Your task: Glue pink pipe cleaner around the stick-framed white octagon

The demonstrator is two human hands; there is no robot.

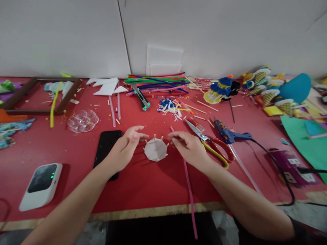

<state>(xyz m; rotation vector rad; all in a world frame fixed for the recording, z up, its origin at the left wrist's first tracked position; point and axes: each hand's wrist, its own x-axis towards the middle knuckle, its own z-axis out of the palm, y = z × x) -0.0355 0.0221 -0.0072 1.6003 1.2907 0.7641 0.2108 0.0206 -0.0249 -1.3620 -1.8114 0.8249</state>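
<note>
A small white many-sided piece (155,150) with short wooden sticks around its edge rests on the red table between my hands. My left hand (129,144) hovers just left of it, fingers apart and holding nothing. On the other side, my right hand (187,146) is also empty, its fingers loosely curved and apart from the piece. Beneath my right hand passes a long pink glue stick or tube (189,190), which reaches over the table's front edge. A black phone (106,146) lies partly under my left wrist.
Scissors (217,149), a blue glue gun (230,134) and a purple power strip (291,166) lie right. A utility knife (141,97), coloured pipe cleaners (158,83) and small scraps (170,106) lie behind. A white device (42,185) and a clear tray (83,120) are left.
</note>
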